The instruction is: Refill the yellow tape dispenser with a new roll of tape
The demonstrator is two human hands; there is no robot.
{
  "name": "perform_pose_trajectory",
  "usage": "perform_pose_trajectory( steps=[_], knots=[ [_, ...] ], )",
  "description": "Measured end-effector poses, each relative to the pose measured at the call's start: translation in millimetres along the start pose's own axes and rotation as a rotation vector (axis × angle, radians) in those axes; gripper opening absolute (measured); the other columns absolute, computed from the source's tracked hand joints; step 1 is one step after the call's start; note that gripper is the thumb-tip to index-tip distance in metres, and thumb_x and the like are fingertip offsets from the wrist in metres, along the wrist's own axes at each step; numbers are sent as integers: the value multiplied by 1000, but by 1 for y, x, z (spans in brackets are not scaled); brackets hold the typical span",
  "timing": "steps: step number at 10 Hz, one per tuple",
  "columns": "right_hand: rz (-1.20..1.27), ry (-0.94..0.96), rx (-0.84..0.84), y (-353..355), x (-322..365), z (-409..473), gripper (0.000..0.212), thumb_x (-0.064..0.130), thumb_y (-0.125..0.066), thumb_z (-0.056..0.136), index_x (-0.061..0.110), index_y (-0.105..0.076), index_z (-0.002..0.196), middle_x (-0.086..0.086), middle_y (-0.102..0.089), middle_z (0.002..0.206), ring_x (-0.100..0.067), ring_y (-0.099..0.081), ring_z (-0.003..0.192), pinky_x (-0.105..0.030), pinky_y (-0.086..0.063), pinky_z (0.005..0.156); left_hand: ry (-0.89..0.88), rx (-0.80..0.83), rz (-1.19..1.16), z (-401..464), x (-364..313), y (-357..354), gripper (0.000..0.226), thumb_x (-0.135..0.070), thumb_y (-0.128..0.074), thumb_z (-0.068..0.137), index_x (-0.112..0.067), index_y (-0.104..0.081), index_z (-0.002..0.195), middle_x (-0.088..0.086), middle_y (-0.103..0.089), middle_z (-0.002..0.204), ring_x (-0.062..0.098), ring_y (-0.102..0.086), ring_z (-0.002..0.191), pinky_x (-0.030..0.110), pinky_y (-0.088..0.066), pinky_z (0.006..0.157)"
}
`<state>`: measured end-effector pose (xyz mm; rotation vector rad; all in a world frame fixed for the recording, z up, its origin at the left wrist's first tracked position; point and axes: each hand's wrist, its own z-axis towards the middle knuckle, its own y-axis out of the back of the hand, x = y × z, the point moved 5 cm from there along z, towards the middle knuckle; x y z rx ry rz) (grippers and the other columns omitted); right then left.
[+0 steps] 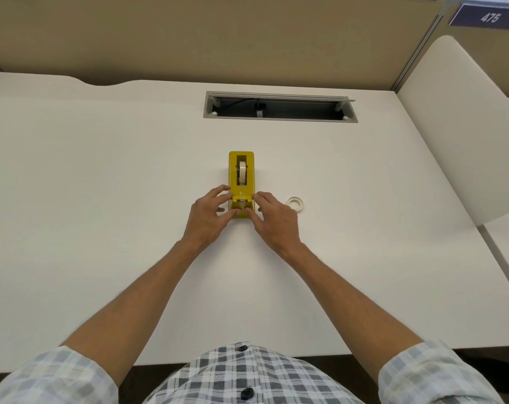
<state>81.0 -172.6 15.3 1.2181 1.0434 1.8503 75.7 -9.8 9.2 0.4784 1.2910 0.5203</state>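
Observation:
The yellow tape dispenser (pixel 241 182) stands on the white desk (pixel 101 199), its cutter end towards me. A roll of tape (pixel 242 171) sits upright in its well. My left hand (pixel 209 212) touches the dispenser's near left side, thumb and fingertips at the cutter end. On the near right side is my right hand (pixel 272 217), its fingertips meeting the left ones at the cutter. Both pinch at the tape end there; the strip itself is too small to make out. A second, small roll of tape (pixel 295 203) lies flat just right of my right hand.
A cable slot (pixel 279 107) with a grey frame is cut into the desk behind the dispenser. Beige partition walls close the back, and a white divider panel (pixel 463 126) stands at the right. The desk's front edge is near my shirt.

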Motion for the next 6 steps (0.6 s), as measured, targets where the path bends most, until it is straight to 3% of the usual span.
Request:
perform_pose_trajectory(
  steps=[2,3,4,6],
  knots=[
    [17,-51,5,-1,1,-6,42,36,-59,92,20,-56,130,5,-64,125,-18,-70,91,-34,-57,65,7,16,47,-5,-1,2,48,-20,-75,82,-16,-61,128,3,-55,139,21,-61,112,38,-57,90],
    [56,-148,26,-6,-8,-14,55,45,-56,91,22,-46,139,4,-62,127,-15,-65,102,-34,-57,73,125,48,170,-21,19,-1,62,-29,-70,86,-18,-45,141,2,-44,149,21,-46,134,38,-41,109],
    [5,-145,106,-11,-10,-17,57,51,-54,91,22,-46,139,4,-59,134,-16,-59,117,-35,-53,85,143,105,254,-30,26,-2,59,-37,-63,90,-17,-43,142,1,-37,153,19,-35,141,34,-30,114],
    [14,-125,34,7,-12,-5,58,51,-52,91,20,-45,140,2,-54,141,-19,-53,127,-37,-48,93,35,-22,311,-20,12,18,58,-31,-64,89,-19,-44,141,2,-33,155,25,-39,137,41,-36,110]
  ],
)
